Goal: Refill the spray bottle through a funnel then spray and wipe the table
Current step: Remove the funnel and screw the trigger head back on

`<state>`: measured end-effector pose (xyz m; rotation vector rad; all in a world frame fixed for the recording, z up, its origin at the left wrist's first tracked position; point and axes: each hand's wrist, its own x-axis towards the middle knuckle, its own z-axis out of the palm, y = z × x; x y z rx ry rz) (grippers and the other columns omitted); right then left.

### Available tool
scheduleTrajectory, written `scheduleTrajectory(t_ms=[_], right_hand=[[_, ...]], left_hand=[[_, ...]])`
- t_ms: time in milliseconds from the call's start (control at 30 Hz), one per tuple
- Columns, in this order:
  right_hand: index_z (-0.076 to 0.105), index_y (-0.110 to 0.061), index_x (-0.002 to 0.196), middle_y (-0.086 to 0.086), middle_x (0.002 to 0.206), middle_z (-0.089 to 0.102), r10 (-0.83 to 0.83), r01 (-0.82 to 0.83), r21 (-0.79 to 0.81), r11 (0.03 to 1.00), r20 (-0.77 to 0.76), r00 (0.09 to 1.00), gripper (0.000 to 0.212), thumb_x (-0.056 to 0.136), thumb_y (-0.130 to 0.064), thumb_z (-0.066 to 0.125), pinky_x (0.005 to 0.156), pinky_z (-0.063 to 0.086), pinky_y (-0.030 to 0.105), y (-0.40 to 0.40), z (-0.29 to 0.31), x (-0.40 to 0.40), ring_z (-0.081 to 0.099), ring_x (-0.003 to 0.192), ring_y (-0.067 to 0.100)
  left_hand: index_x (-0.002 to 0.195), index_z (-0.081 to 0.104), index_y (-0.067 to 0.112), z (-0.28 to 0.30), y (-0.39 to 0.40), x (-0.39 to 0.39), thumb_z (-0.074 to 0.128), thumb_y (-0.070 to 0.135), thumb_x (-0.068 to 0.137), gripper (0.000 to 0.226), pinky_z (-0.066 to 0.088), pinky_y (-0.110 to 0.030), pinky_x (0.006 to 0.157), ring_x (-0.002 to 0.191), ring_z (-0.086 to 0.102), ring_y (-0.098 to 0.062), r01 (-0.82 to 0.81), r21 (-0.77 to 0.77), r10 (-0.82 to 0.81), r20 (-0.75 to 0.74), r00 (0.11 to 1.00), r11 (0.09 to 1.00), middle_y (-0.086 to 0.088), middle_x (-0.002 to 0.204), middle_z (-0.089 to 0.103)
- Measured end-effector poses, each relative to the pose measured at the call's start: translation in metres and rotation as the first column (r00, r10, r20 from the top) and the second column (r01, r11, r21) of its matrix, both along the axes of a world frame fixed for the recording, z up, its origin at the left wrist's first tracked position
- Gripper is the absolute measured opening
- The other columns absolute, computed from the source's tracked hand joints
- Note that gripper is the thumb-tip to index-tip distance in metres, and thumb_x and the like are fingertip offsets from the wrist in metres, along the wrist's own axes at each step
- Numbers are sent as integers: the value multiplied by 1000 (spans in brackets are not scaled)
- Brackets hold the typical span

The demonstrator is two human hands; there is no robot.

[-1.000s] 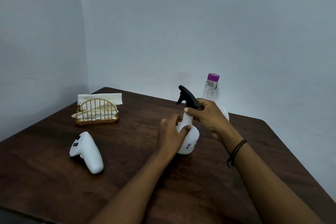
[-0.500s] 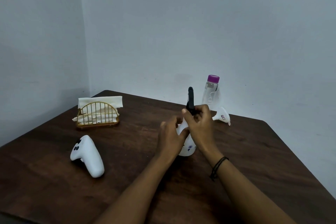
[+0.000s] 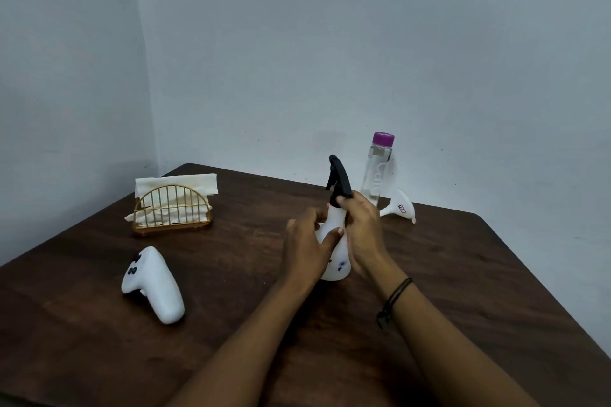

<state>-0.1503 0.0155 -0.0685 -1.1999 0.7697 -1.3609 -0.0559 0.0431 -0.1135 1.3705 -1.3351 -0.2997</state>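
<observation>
A white spray bottle [image 3: 337, 258] with a black trigger head [image 3: 339, 177] stands upright near the middle of the dark wooden table [image 3: 463, 274]. My left hand [image 3: 305, 249] grips the bottle's body from the left. My right hand [image 3: 362, 230] grips the black collar at the bottle's neck. Behind them a clear water bottle [image 3: 377, 172] with a purple cap stands by the wall, and a white funnel [image 3: 400, 206] lies on its side next to it.
A gold wire holder with white napkins [image 3: 173, 206] stands at the back left. A white controller [image 3: 152, 284] lies at the left front. Walls close the table's back and left sides.
My right hand has kept turning on the spray head; the nozzle swung from pointing left to pointing away and back toward the left. The bottle stays in place.
</observation>
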Motion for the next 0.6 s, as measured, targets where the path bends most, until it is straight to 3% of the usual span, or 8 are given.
scheduleTrajectory(t_ms=[67,167,267,400,467,600], right_hand=[[73,-13,89,15,85,71,17,-18,33,999,30,999,13,86,-18,61,87,51,62,-2,-1,-4,65,82,36],[63,-9,104,17,101,74,-58,57,-26,998,-51,997,28,82,-19,77,90,55,60,-1,-5,-5,71,96,37],[54,-13,96,18,95,71,-113,110,-48,993,-82,990,42,71,-29,84,85,54,61,1,-8,-3,69,89,37],[64,-11,98,13,90,70,-22,22,-16,1000,-12,1000,17,87,-24,62,85,52,54,1,-6,-2,65,85,32],[66,-9,98,13,88,66,-31,26,-48,998,-95,995,17,97,-16,51,81,52,47,1,-5,-1,62,84,30],[66,-11,105,7,96,72,-96,68,-165,984,-172,980,12,96,-17,61,82,56,37,3,-8,0,69,90,23]], left_hand=[[112,59,23,2,2,0,71,37,84,32,48,-27,76,103,53,-11,-5,16,5,-9,1000,1000,9,101,55],[112,58,24,0,1,-1,69,38,85,32,47,-23,74,103,53,-10,-4,12,4,4,1000,1000,6,105,58],[113,58,25,-2,0,-1,68,40,84,34,47,-21,74,102,54,-8,-2,18,2,10,1000,1000,3,110,60],[113,59,23,0,2,-2,71,35,85,34,49,-27,77,103,52,-10,-7,0,7,16,1000,1000,13,99,54],[115,59,23,0,1,-1,71,33,85,34,49,-27,78,105,52,-11,-4,-8,4,21,1000,1000,13,102,56],[111,59,23,0,1,1,70,32,85,30,50,-27,78,105,54,-12,15,-2,-15,-13,1000,1000,7,105,60]])
